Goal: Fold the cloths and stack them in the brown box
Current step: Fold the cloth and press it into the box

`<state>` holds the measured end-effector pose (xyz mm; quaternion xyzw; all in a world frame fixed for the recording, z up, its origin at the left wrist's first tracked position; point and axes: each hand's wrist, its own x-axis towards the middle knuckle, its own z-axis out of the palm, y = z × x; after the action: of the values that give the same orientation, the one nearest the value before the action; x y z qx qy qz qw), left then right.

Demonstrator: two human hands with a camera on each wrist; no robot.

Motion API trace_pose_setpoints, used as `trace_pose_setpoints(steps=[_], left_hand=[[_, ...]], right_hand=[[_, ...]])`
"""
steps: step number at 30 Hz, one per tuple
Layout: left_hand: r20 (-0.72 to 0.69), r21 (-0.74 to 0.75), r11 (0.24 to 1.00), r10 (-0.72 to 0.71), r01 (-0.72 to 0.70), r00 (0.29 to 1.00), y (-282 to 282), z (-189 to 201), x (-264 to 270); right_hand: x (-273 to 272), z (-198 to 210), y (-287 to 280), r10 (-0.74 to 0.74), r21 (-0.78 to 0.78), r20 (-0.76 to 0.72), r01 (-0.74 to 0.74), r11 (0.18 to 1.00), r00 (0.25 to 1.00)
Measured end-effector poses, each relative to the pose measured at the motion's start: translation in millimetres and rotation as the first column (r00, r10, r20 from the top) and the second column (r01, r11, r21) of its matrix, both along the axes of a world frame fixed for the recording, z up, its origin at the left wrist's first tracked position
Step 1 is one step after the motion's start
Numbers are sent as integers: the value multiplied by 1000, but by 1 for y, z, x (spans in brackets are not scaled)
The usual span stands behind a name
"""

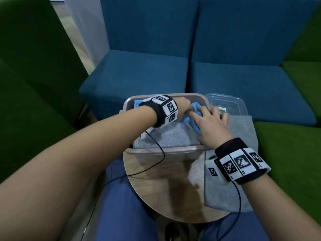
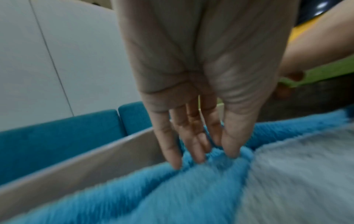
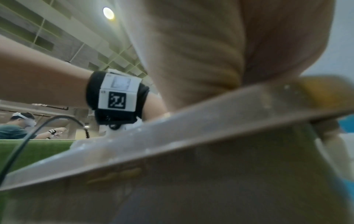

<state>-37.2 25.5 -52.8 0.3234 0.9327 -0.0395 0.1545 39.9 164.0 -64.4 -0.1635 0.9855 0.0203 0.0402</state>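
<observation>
The brown box [image 1: 165, 151] stands on a small round table. A folded grey cloth [image 1: 173, 134] lies inside it, with a blue cloth [image 1: 187, 120] bunched on top towards the far side. My left hand [image 1: 184, 106] reaches in from the left. In the left wrist view its thumb and fingertips [image 2: 176, 165] close together on a ridge of the blue cloth [image 2: 172, 197], beside the box wall [image 2: 95, 163]. My right hand [image 1: 210, 122] rests on the blue cloth with fingers spread. The right wrist view shows only my palm [image 3: 191, 53] over the box rim [image 3: 210, 128].
A second grey cloth [image 1: 222, 193] lies spread on the table [image 1: 156, 185] right of the box, under my right wrist. A clear plastic lid [image 1: 227, 103] sits behind it. A black cable [image 1: 161, 150] hangs from my left wrist over the box's near rim. Blue sofa seats [image 1: 139, 75] stand close behind.
</observation>
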Motion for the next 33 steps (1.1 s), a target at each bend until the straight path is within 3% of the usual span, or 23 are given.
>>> trace_pose_setpoints(steps=[8, 15, 20, 23, 26, 29, 31, 33], left_hand=[[40, -45, 997, 71, -69, 997, 5, -8, 4], [-31, -201, 978, -55, 47, 998, -3, -12, 11], [64, -321, 942, -83, 99, 995, 8, -18, 9], [122, -208, 975, 104, -77, 987, 0, -17, 8], [174, -7, 980, 197, -199, 965, -2, -14, 2], [105, 218, 907, 345, -360, 933, 4, -6, -5], [66, 269, 858, 436, -437, 898, 12, -3, -6], [72, 255, 859, 441, -444, 894, 24, -6, -7]], right_hand=[[-11, 0, 8, -47, 128, 171, 25, 991, 984], [-16, -5, 7, -65, 186, 203, 27, 982, 977], [-14, -1, 2, -87, 211, 242, 35, 977, 966], [-10, 0, 2, -101, 146, 249, 66, 987, 963], [0, 6, 7, -138, 26, 175, 135, 990, 975], [16, 10, 11, -170, -19, 52, 171, 985, 984], [22, 10, 10, -201, -4, 100, 202, 979, 974], [22, 11, 7, -241, -3, 159, 245, 970, 957]])
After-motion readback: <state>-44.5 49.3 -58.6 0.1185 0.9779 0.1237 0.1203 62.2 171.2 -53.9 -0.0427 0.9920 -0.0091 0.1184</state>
